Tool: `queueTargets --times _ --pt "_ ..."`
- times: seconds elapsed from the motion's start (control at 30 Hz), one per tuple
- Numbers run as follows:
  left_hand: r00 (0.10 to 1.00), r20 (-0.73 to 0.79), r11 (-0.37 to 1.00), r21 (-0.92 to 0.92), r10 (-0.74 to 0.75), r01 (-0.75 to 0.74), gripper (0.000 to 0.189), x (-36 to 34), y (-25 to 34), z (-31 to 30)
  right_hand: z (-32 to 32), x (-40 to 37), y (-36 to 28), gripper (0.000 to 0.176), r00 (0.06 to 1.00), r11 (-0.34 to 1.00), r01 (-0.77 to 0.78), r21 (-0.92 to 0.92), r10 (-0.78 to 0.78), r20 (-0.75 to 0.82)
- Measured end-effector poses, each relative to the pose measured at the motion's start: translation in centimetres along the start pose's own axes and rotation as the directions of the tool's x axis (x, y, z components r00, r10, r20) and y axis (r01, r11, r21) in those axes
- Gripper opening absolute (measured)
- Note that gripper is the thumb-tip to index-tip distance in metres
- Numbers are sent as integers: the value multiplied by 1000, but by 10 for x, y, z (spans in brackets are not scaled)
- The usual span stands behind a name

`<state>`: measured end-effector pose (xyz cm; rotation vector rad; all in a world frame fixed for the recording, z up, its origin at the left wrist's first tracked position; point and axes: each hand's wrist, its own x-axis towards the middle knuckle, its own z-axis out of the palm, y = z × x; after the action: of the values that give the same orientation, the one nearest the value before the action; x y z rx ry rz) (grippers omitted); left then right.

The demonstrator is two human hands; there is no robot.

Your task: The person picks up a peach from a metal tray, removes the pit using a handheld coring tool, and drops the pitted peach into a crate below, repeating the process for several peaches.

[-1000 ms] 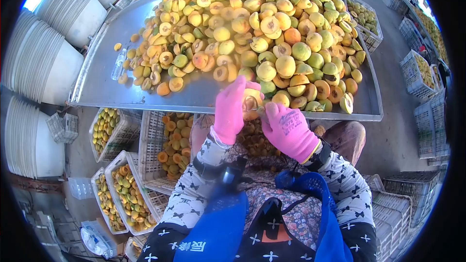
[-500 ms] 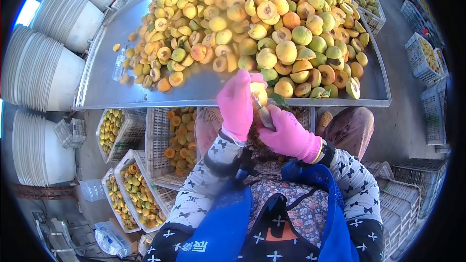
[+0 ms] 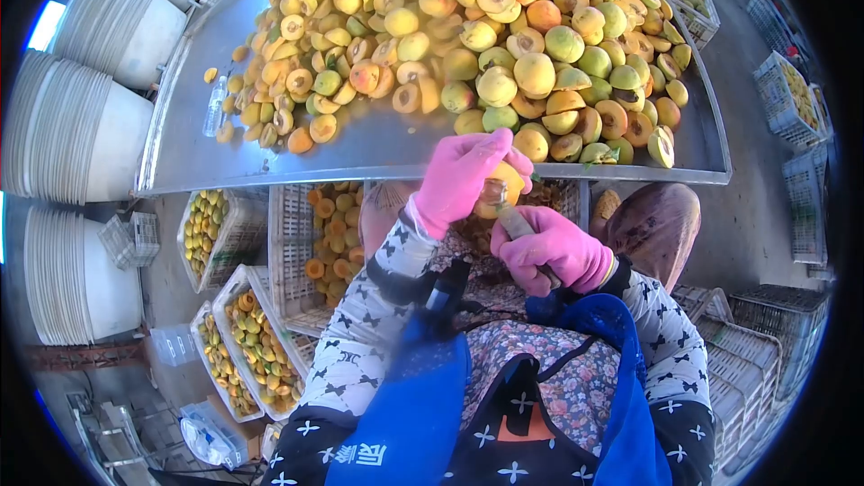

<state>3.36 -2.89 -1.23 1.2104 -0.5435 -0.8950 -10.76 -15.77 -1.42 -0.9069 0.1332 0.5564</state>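
Observation:
My left hand, in a pink glove, is closed around a yellow peach just in front of the table's near edge. In my right hand, also pink-gloved, is the grey handle of a short pitting tool. The tool's metal head is against the cut face of the peach; its exact shape is hard to make out. Beyond my hands, a large heap of halved and whole peaches covers much of the metal table.
A plastic bottle lies at the table's left. Below the table stands a crate holding peach halves, with more filled crates to its left. Stacked white tubs line the left side. Stacked crates stand at my right.
Both hands have come slightly down and right, towards my body. The peach has turned so its cut face and the tool's head show more. My right fist has rotated around the handle.

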Motion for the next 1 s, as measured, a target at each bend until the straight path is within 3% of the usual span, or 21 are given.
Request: queueTargets --times 0.23,0.33,0.4,0.47,0.5,0.57,0.6,0.67,0.7,0.73,0.77,0.8,0.87,0.9,0.97,1.0 --pt "984 84 984 -68 -158 164 46 2 -10 -8 -11 6 23 18 1000 998 -24 66 24 -6" --pt "995 15 993 -59 -100 100 45 1 -24 -13 -11 11 26 15 1000 985 -21 169 19 10" --pt "977 -176 993 41 116 -111 46 -1 -35 -7 -9 13 26 13 1000 961 -16 276 10 26" --pt "898 -332 958 120 287 -262 46 -3 -36 -5 -4 17 23 13 998 927 -26 375 5 56" --pt "929 -333 966 -139 160 -216 46 -5 -33 -8 1 17 18 14 995 955 -73 286 49 89" --pt "935 -354 958 -273 -15 -88 47 -14 -30 -16 13 12 5 16 978 981 -167 101 152 140" --pt "929 -355 940 -340 -103 -25 47 -21 -28 -20 15 8 3 17 984 986 -168 18 167 63" --pt "923 -382 981 -192 -45 -32 46 -46 -14 -41 15 6 -3 19 987 973 -159 -165 151 -63" --pt "926 -378 991 -130 -15 -37 43 -68 0 -60 6 2 -5 19 968 917 -247 -314 220 -117" --pt "920 -393 999 30 -9 23 38 -91 12 -85 -11 0 7 26 990 779 -144 -610 104 -100" --pt "914 -405 979 180 -11 91 35 -115 19 -113 -24 -3 5 35 993 452 -116 -884 71 -94" --pt "878 -478 944 273 -33 185 35 -135 24 -137 -39 -7 10 39 995 301 -93 -949 -15 -102" --pt "755 -655 940 272 24 206 44 -147 37 -167 -71 -12 18 39 971 138 -159 -978 -154 -180" --pt "681 -729 939 281 74 198 38 -141 31 -184 -69 -10 11 37 938 207 -224 -952 -221 -268" --pt "593 -789 830 434 162 350 48 -121 23 -223 -58 -14 -7 34 828 352 -340 -872 -328 -454" --pt "567 -789 799 491 237 349 56 -104 20 -232 -51 -20 -15 33 829 474 -360 -804 -233 -508"
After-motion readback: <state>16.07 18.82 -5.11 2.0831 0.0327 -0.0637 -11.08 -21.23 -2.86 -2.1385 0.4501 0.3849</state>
